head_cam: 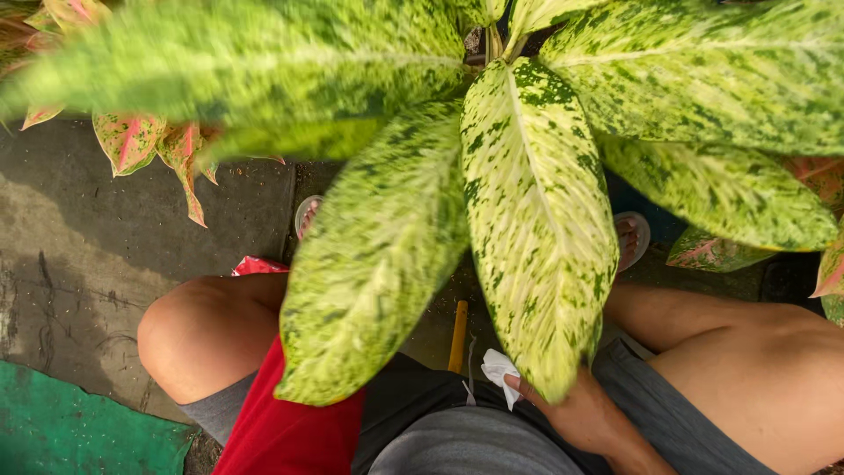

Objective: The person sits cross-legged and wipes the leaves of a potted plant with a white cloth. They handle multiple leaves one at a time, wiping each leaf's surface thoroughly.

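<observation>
One hand shows in the head view, the person's right hand (576, 412), low at about five o'clock, its fingers pinched shut on a small crumpled white cloth (498, 368) that pokes out toward nine o'clock from the fingertips. The hand sits just under the tip of the middle cream-and-green speckled leaf (536, 220), touching or nearly touching it (the overlap makes it hard to say which). The left hand is not in sight. The large potted plant fills the upper half: at least five broad speckled leaves can be counted, fanning out from a stem (492, 40) at twelve o'clock, with a second long leaf (378, 264) hanging toward seven o'clock beside the middle one. Two bare knees frame the scene, the left knee (202, 334) at eight o'clock and the right knee (756, 369) at four o'clock, above grey shorts (475, 444) and a red cloth (281, 431) at six o'clock. Two sandalled feet show past the leaves, one (308, 215) at ten o'clock and one (629, 239) at two o'clock. One yellow stick-like handle (458, 339) stands between the two hanging leaves. Pink-and-green leaves (141, 141) of another plant sit at ten o'clock over the grey concrete floor (79, 246), and one green mat (70, 431) lies at eight o'clock.
</observation>
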